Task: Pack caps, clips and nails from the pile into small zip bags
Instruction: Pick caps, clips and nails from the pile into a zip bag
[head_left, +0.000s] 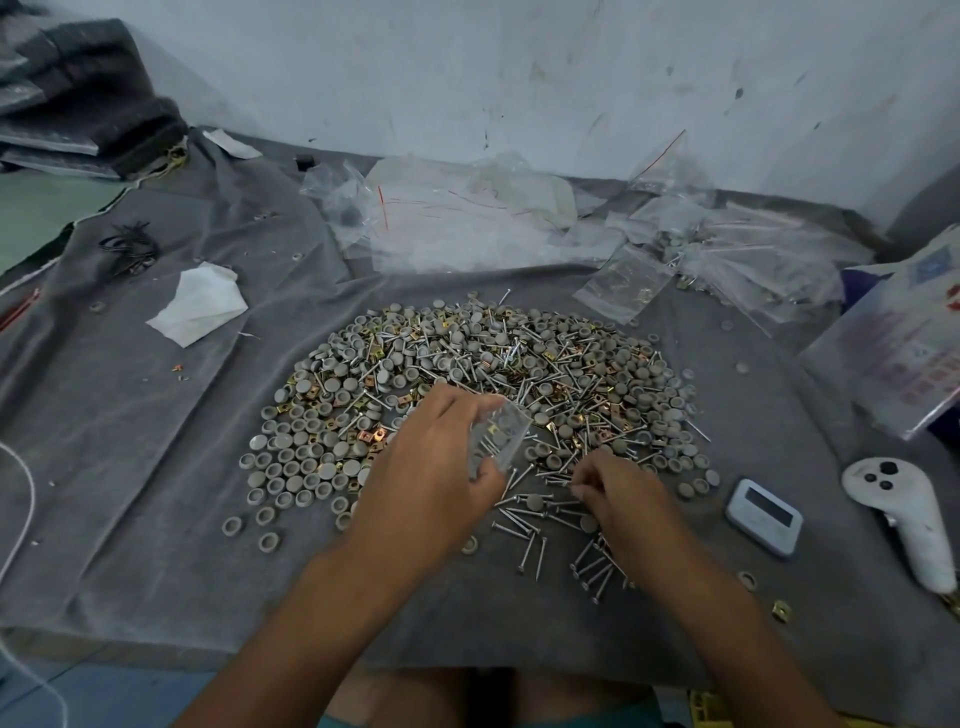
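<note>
Two hands: left hand (434, 462) holds zip bag (497, 439), no readable writing.

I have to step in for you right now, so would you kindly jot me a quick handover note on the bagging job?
Left hand holds a small zip bag with a few nails and caps already inside.
Right hand pinches at loose nails on the grey cloth.
The pile of caps, clips and nails lies just beyond the hands, still large.
Filled bags sit far right; empty ones at the back.
Left: finish this bag, then many more.
</note>
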